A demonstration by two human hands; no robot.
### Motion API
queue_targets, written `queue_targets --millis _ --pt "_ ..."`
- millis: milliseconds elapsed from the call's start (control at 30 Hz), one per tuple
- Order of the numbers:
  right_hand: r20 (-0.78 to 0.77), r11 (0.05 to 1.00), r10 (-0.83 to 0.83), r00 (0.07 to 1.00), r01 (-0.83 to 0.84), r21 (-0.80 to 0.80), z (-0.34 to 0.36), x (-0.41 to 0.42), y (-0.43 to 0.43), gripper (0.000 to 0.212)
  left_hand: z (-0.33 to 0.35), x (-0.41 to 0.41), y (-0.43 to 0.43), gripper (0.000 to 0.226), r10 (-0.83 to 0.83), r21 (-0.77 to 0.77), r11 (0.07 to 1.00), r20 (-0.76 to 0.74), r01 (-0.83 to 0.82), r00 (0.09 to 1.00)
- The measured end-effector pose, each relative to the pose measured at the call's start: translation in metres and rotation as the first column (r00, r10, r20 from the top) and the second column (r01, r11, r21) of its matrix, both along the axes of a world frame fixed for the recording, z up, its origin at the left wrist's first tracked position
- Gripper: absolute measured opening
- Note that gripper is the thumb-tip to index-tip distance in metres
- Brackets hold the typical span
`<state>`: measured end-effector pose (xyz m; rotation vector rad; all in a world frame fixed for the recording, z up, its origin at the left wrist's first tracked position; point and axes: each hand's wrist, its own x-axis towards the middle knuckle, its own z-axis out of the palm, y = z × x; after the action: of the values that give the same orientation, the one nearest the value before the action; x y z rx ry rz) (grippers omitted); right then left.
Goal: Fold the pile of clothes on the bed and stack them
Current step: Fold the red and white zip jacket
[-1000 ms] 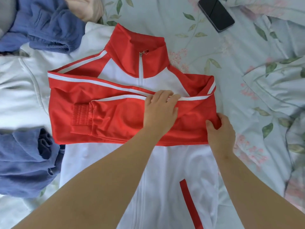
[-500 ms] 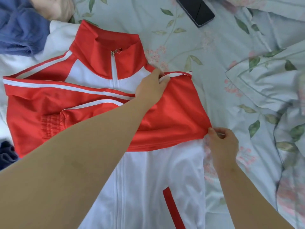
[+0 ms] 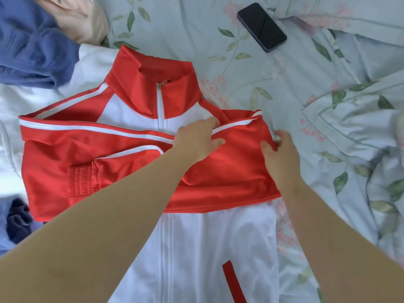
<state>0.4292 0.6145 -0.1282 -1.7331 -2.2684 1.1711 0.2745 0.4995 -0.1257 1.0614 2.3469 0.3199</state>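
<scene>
A red and white zip jacket [image 3: 122, 149] lies front up on the bed, collar away from me, with both red sleeves folded across its chest. My left hand [image 3: 196, 138] pinches the white-striped upper edge of the right sleeve fold near the zip. My right hand [image 3: 281, 156] grips the right-hand edge of that same fold at the jacket's side. The white lower body of the jacket runs toward me between my forearms.
A blue garment [image 3: 32, 47] and a beige one [image 3: 80, 20] lie at the far left, over white clothing [image 3: 13, 119]. More blue fabric [image 3: 15, 221] is at the left edge. A black phone [image 3: 261, 26] rests on the floral sheet [image 3: 328, 193]; rumpled bedding is on the right.
My left hand went from lying flat on the sleeves to pinching the fold's upper edge. My right hand moved up from the fold's lower corner to its side edge.
</scene>
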Motion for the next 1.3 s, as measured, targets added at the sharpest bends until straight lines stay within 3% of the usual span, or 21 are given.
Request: queue_targets --millis 67,167,267,367,400,467,533,600,667,767,867,933,1033,1100,1200,1300 --pt "-0.086 0.998 0.066 0.994 -0.066 -0.003 -0.004 -0.023 0.017 0.044 0.002 -0.004 -0.006 0.042 0.029 0.000 1.000 0.020 -0.029 0.999" --pt "-0.187 0.996 0.084 0.979 -0.087 -0.011 -0.007 -0.051 0.037 0.027 0.010 -0.016 -0.024 0.048 -0.042 -0.050 0.998 0.036 0.044 0.998" --pt "-0.271 0.983 0.019 0.962 -0.068 -0.173 -0.003 -0.061 0.050 0.021 0.017 -0.027 -0.045 0.059 -0.143 -0.091 0.985 0.068 0.149 0.987" --pt "-0.223 0.961 0.049 0.974 -0.106 -0.254 0.009 -0.059 0.062 0.023 0.018 -0.025 -0.071 0.067 -0.111 0.072 0.989 -0.182 0.126 0.977" --pt "-0.180 0.972 0.072 0.981 -0.110 -0.209 0.014 -0.058 0.066 0.023 0.017 -0.022 -0.081 0.063 -0.023 0.184 0.980 -0.275 0.076 0.961" --pt "0.081 0.978 0.182 0.980 -0.189 0.087 0.020 -0.065 0.071 0.021 0.016 -0.018 -0.100 0.058 0.117 0.288 0.958 -0.356 -0.011 0.927" --pt "0.252 0.891 0.168 0.953 -0.256 0.376 0.023 -0.071 0.068 0.029 0.011 -0.017 -0.114 0.055 0.087 0.190 0.982 -0.368 -0.017 0.926" --pt "0.346 0.822 0.179 0.921 -0.333 0.462 0.021 -0.077 0.061 0.038 0.005 -0.020 -0.123 0.036 0.032 0.123 0.992 -0.406 0.020 0.913" --pt "0.425 0.751 0.216 0.879 -0.428 0.503 0.015 -0.078 0.053 0.039 0.003 -0.028 -0.126 0.020 0.044 0.103 0.995 -0.427 0.000 0.903" --pt "0.312 0.668 0.401 0.861 -0.508 0.544 0.011 -0.078 0.034 0.039 0.006 -0.044 -0.129 0.014 0.100 0.129 0.990 -0.400 -0.052 0.911" --pt "0.218 0.548 0.687 0.694 -0.691 0.472 0.005 -0.077 0.005 0.047 0.011 -0.051 -0.139 0.045 0.008 0.040 0.999 -0.425 0.010 0.905" --pt "0.291 0.516 0.737 0.610 -0.786 0.341 -0.003 -0.073 -0.009 0.055 0.013 -0.049 -0.151 0.060 -0.074 -0.053 0.997 -0.473 0.056 0.878" --pt "0.449 0.520 0.689 0.569 -0.819 0.242 -0.013 -0.066 -0.019 0.057 0.014 -0.051 -0.167 0.044 -0.078 -0.118 0.993 -0.525 0.018 0.848" --pt "0.432 0.560 0.659 0.615 -0.785 0.264 -0.012 -0.071 -0.021 0.053 0.015 -0.059 -0.175 0.030 -0.003 -0.065 0.997 -0.561 -0.041 0.828" --pt "0.349 0.615 0.640 0.684 -0.729 0.302 -0.009 -0.085 -0.025 0.055 0.021 -0.073 -0.178 0.028 0.059 0.008 0.998 -0.610 -0.068 0.790" --pt "0.346 0.653 0.602 0.720 -0.693 0.307 -0.009 -0.100 -0.024 0.075 0.025 -0.084 -0.175 0.053 0.076 0.036 0.997 -0.627 -0.068 0.776"
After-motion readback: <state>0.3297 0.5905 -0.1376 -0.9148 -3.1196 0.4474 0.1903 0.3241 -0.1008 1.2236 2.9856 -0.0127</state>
